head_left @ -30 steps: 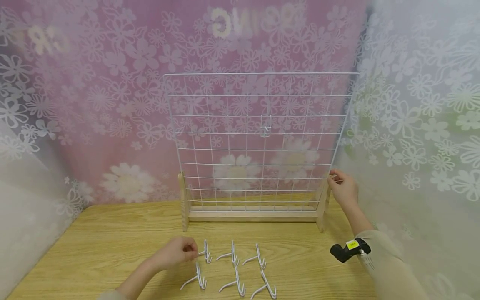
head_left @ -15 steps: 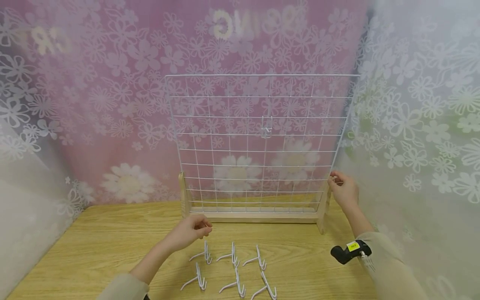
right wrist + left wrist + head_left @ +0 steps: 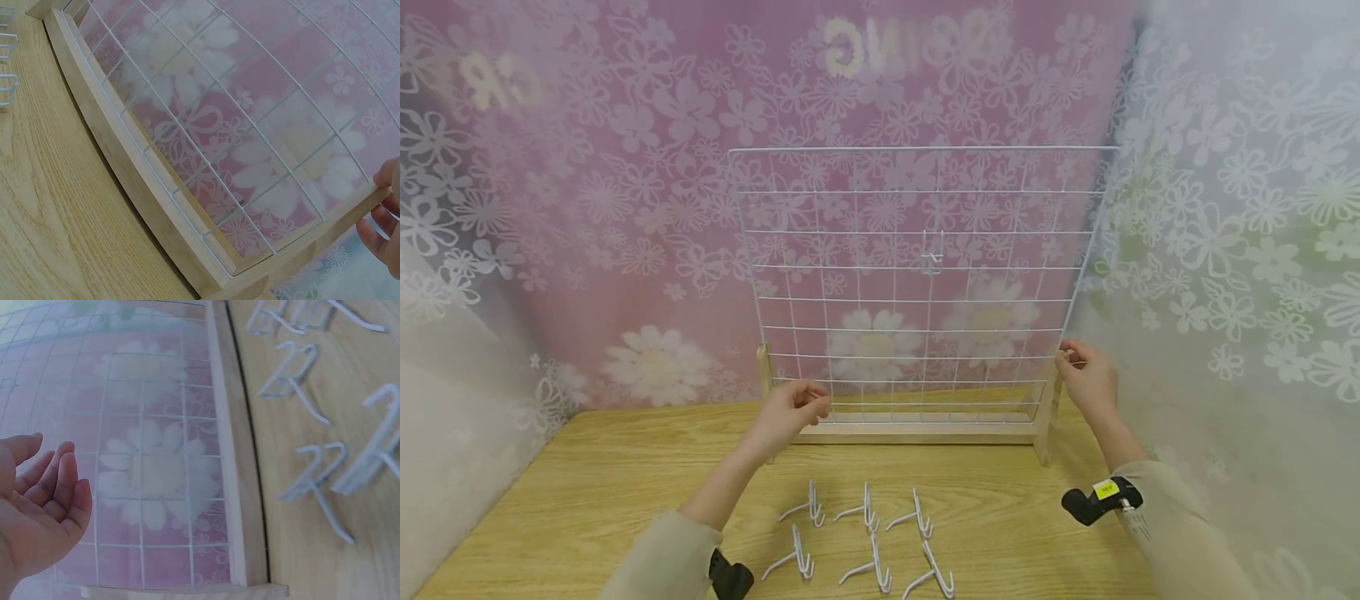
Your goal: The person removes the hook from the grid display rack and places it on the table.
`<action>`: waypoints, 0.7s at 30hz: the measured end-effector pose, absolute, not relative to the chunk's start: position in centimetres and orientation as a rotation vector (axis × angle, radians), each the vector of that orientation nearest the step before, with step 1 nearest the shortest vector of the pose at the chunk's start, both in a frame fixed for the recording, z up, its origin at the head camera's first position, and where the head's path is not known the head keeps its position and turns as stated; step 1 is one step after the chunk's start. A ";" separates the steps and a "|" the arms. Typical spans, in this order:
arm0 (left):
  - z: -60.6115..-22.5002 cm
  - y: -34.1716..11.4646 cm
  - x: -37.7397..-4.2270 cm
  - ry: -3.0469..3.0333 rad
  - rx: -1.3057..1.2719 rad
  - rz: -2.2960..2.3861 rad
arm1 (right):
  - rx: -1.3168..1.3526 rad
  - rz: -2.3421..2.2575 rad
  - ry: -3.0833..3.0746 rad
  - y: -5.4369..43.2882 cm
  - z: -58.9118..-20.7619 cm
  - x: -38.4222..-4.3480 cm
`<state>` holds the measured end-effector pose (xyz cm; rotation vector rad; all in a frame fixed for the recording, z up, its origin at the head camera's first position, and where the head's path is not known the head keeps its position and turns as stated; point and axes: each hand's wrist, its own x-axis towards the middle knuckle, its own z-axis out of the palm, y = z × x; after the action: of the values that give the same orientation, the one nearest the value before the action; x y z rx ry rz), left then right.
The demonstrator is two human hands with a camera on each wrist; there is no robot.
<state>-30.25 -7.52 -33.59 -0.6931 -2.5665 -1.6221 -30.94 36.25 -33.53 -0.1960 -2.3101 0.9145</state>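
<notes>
A white wire grid panel [image 3: 923, 148] stands upright in a wooden stand [image 3: 917, 434]. My left hand [image 3: 786, 421] is raised in front of the panel's lower left corner. In the left wrist view, that hand [image 3: 50, 512] has loosely bent fingers with nothing between them. At the other side, my right hand [image 3: 1090, 385] pinches the top of the stand's right upright, beside the panel's edge. The right wrist view shows the thumb above and fingertips below this wooden post [image 3: 337, 228]. One white wire hook [image 3: 932, 260] hangs on the grid, right of its middle.
Several white double-pronged hooks [image 3: 874, 567] lie in two rows on the wood-grain table [image 3: 625, 475], in front of the stand. A pink flowered curtain [image 3: 647, 250] closes off the back. Pale flowered sheeting [image 3: 1247, 333] hangs close by the right arm.
My left hand has risen from beside the hooks on the table, moving forward to the grid's lower left. The right hand stays on the post.
</notes>
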 end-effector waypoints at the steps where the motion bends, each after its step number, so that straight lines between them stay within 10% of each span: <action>1: -33.2 -7.4 -30.4 -2.559 -0.696 -1.626 | -0.194 0.914 -2.310 36.3 -33.5 -30.9; 21: -27.1 -4.2 -31.7 -2.467 -0.696 -1.716 | -0.189 0.963 -2.336 36.1 -33.3 -30.6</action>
<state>-31.69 -4.18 -27.13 -0.6955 -2.4668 -1.7163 -30.59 36.10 -33.33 -0.1891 -2.3355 0.9632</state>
